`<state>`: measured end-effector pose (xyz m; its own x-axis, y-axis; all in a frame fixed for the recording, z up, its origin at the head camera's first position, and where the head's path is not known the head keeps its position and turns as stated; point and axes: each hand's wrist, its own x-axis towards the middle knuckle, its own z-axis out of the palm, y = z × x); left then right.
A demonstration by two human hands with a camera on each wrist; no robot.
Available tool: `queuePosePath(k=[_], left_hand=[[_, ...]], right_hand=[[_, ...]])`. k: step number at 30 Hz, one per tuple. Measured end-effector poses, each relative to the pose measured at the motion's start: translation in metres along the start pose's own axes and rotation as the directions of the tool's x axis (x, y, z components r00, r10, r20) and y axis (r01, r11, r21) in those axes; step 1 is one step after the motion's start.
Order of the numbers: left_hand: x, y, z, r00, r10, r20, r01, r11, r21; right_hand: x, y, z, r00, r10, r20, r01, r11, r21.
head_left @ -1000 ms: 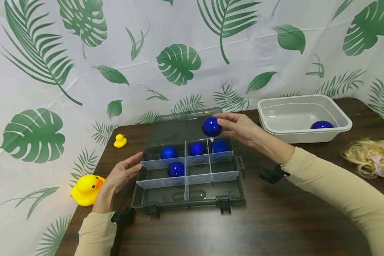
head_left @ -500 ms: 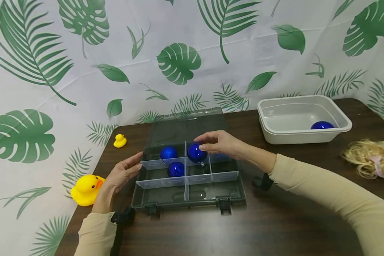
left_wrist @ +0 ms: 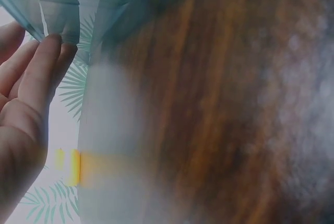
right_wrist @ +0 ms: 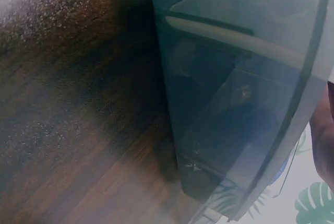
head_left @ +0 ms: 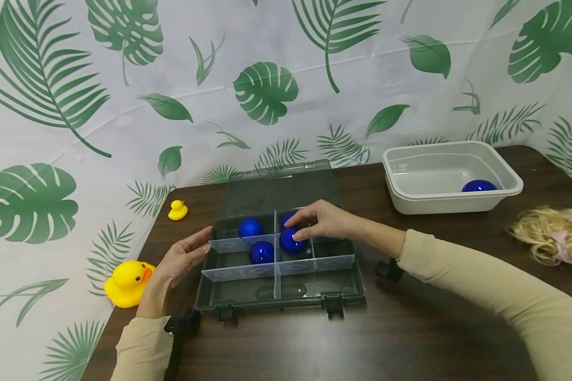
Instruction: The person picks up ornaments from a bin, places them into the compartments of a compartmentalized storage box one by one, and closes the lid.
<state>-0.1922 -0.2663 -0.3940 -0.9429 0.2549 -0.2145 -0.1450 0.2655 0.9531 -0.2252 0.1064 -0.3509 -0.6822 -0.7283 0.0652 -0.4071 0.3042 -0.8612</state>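
In the head view a smoky see-through divider case [head_left: 233,301] lies with its lid laid back. My right hand [head_left: 331,219] pinches a shiny blue Christmas ball [head_left: 292,242] between thumb and fingers, low in the middle row, just right of the long divider. Behind it, another blue ball [head_left: 287,217] shows partly past my fingers. On the left half, a glittery blue ball [head_left: 250,227] sits in the back row and a shiny blue ball [head_left: 261,252] in the middle row. My left hand [head_left: 183,257] touches the case's left side with extended fingers, also seen in the left wrist view.
A white tub [head_left: 410,203] at the back right holds one blue ball [head_left: 479,186]. Blond doll hair [head_left: 545,230] lies at the right. A big yellow rubber duck [head_left: 126,284] and a small one [head_left: 178,210] stand left, near a leaf-patterned cloth [head_left: 209,132].
My right hand has brought the shiny blue ball left and down, from above the back right of the case into the middle row. The left hand stays at the case's side.
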Motion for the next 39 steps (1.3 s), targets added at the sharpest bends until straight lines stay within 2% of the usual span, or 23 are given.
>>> queuePosePath(k=[5, 16, 24, 28, 31, 34, 36, 39], left_hand=[[0.000, 0.000, -0.001, 1.000, 0.000, 0.005, 0.000, 1.000, 0.014], [-0.002, 0.004, 0.000, 1.000, -0.013, -0.002, 0.013, 1.000, 0.020], [-0.003, 0.004, 0.000, 1.000, -0.027, -0.008, 0.028, 0.999, 0.033], [-0.006, 0.001, 0.000, 0.999, -0.046, -0.006, 0.046, 0.998, 0.037], [-0.008, 0.000, 0.001, 0.999, -0.038, 0.002, 0.038, 0.999, 0.028], [-0.007, 0.001, 0.001, 1.000, -0.023, 0.007, 0.023, 0.999, 0.025], [-0.005, 0.002, 0.001, 1.000, -0.021, 0.006, 0.020, 0.999, 0.028], [-0.004, 0.004, 0.001, 1.000, -0.020, 0.002, 0.020, 0.999, 0.030]], right_hand=[[0.000, 0.003, 0.003, 0.999, -0.045, 0.011, 0.046, 0.997, -0.068], [0.001, 0.000, 0.006, 0.997, -0.076, 0.030, 0.078, 0.992, -0.100], [-0.002, 0.000, 0.007, 0.997, -0.069, 0.035, 0.072, 0.993, -0.091], [-0.006, 0.003, 0.000, 0.998, -0.062, 0.021, 0.063, 0.998, -0.028], [-0.015, 0.004, -0.014, 0.999, -0.022, -0.029, 0.023, 0.999, 0.044], [-0.032, 0.006, -0.039, 0.990, 0.042, -0.137, -0.029, 0.995, 0.093], [-0.047, 0.009, -0.060, 0.967, 0.092, -0.238, -0.073, 0.993, 0.089], [-0.073, 0.018, -0.092, 0.916, 0.168, -0.364, -0.132, 0.984, 0.122]])
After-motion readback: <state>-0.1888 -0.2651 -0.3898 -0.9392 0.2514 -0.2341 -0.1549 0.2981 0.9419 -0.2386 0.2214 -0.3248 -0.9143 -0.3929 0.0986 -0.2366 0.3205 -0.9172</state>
